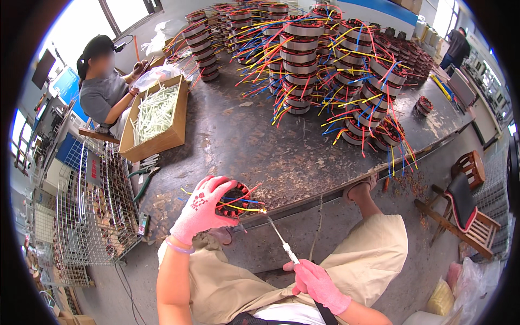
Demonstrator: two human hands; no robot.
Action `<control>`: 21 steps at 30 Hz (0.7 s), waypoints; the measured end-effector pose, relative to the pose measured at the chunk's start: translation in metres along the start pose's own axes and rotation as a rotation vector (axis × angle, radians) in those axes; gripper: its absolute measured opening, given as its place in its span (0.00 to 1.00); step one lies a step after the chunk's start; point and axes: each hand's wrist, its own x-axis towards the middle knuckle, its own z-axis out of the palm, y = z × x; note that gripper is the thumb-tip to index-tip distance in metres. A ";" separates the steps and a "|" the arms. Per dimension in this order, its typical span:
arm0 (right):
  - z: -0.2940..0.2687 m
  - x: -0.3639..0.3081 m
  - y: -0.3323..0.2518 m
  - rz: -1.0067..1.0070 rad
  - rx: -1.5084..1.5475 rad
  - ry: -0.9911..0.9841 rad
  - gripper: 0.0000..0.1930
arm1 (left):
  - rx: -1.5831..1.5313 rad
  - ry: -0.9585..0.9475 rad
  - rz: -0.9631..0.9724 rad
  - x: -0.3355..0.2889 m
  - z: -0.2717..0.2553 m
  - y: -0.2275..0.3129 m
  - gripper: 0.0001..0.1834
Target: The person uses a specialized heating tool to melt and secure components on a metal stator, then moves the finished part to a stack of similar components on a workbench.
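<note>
- One dark ring-shaped stator [236,198], red-blue-yellow wires [252,210], gripped by pink-gloved left hand [203,208]
- Pink-gloved right hand [315,284] grasps slim white-handled rod [290,252]
- Scuffed dark table [254,146]: edge near stator, bare beyond

Tilted ring-shaped core [235,198], red, blue and yellow leads [244,208] jutting out, slim white-handled tool [289,251], tip [268,218] beside yellow lead's end

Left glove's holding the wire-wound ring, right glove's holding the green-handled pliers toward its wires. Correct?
Not the pliers: the head view shows the right hand holding a slim white-handled tool, pointed toward the wires. The green-handled pliers lie on the table. The left hand does hold the wire-wound ring.
</note>
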 end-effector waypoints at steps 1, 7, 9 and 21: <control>0.001 0.000 -0.001 -0.005 -0.016 -0.001 0.19 | -0.001 0.001 0.002 -0.001 0.000 0.000 0.49; 0.001 0.002 0.002 -0.012 0.022 -0.014 0.19 | -0.013 -0.016 -0.049 -0.001 0.000 0.000 0.50; 0.002 0.001 0.000 -0.008 0.017 -0.004 0.18 | -0.013 -0.009 -0.041 -0.002 0.000 -0.001 0.50; 0.003 -0.001 -0.005 -0.015 -0.006 -0.004 0.18 | -0.014 -0.001 -0.022 -0.001 0.000 0.002 0.48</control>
